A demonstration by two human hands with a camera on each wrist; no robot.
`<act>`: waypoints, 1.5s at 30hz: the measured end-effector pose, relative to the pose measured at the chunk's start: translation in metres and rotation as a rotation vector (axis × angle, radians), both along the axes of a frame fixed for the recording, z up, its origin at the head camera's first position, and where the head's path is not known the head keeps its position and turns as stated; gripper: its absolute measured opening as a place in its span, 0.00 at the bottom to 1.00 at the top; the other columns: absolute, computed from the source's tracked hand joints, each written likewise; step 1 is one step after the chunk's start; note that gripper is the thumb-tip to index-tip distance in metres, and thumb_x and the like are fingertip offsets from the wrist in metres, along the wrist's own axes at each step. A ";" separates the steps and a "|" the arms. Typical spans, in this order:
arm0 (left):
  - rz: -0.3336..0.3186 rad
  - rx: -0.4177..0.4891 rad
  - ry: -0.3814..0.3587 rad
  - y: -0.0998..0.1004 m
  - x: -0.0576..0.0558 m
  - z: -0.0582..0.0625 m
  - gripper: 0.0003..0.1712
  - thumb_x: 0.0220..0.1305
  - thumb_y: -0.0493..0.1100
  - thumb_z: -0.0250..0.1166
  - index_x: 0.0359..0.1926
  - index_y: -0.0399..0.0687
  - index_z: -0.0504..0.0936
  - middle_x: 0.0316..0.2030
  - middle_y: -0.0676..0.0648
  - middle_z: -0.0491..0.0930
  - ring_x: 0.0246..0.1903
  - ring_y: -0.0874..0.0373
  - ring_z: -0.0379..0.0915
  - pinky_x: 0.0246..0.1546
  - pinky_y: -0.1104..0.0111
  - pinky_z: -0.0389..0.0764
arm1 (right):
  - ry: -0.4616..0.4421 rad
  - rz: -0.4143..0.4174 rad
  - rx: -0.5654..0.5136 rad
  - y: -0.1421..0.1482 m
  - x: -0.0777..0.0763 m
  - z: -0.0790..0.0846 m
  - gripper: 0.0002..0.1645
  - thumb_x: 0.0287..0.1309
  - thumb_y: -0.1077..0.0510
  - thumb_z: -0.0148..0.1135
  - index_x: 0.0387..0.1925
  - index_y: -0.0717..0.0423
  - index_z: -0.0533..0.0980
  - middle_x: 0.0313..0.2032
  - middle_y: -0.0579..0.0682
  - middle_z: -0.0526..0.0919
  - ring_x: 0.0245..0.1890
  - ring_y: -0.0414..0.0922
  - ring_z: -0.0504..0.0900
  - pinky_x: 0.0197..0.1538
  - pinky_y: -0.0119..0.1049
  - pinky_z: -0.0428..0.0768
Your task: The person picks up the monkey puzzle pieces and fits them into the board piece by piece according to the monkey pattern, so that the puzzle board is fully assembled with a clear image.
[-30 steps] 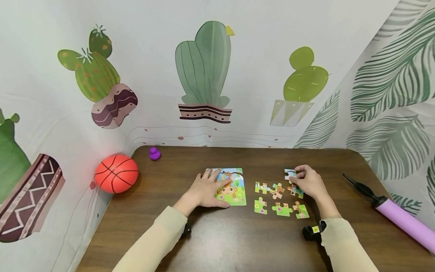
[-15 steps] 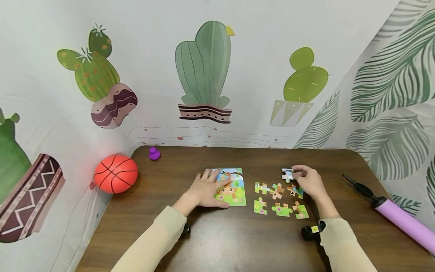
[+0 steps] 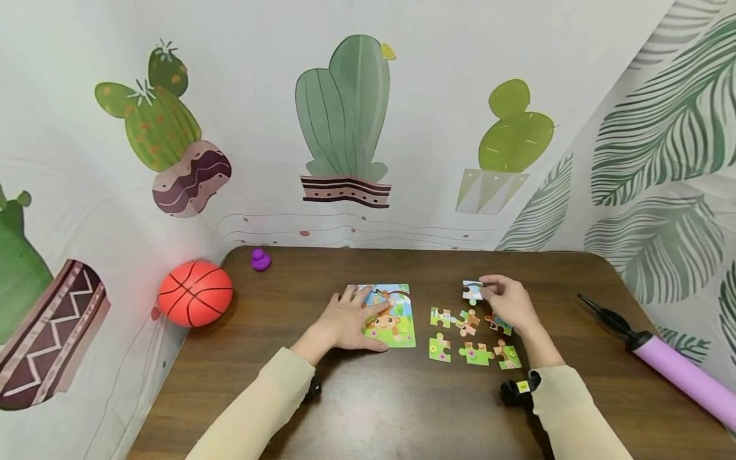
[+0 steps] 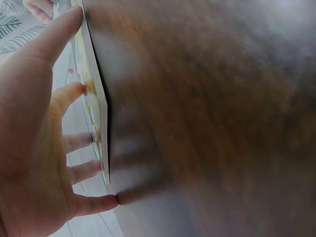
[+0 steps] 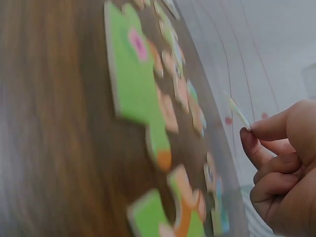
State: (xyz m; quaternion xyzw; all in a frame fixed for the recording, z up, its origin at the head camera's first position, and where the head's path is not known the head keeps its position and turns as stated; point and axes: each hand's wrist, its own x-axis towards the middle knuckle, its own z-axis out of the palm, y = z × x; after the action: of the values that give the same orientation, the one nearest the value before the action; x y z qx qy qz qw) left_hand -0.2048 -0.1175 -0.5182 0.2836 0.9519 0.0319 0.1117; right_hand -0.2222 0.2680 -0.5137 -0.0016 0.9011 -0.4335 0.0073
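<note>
My left hand lies with spread fingers on a square monkey picture puzzle board, covering its left part. From the left wrist view, several fingertips touch the board, and the little finger reaches the table past its edge. My right hand pinches a blue-and-white jigsaw piece between thumb and index finger. In the right wrist view that piece shows almost edge-on, above the table. Below it lie several loose jigsaw pieces in two rows, among them a green one with a flower and a monkey-face one.
On the brown wooden table, a purple rubber duck stands at the back left. An orange-red basketball is at the left edge. To the right lies a pink hand pump with a black nozzle. A cactus-print cloth hangs behind.
My right hand has carried the blue-and-white jigsaw piece leftward and slightly away, from the back right of the loose pieces to above their middle. My left hand stays in place on the board.
</note>
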 end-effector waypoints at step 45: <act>0.008 0.007 -0.015 0.001 -0.001 0.000 0.57 0.54 0.87 0.57 0.82 0.78 0.54 0.82 0.43 0.46 0.77 0.38 0.44 0.67 0.34 0.59 | -0.104 0.132 -0.010 -0.148 -0.019 -0.007 0.15 0.69 0.58 0.65 0.55 0.56 0.84 0.36 0.49 0.85 0.32 0.45 0.82 0.39 0.44 0.79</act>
State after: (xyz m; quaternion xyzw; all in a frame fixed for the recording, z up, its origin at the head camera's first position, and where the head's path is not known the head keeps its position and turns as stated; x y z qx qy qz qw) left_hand -0.2059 -0.1166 -0.5177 0.2801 0.9520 0.0378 0.1178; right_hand -0.2407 0.1201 -0.5207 -0.0388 0.8953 -0.4361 0.0825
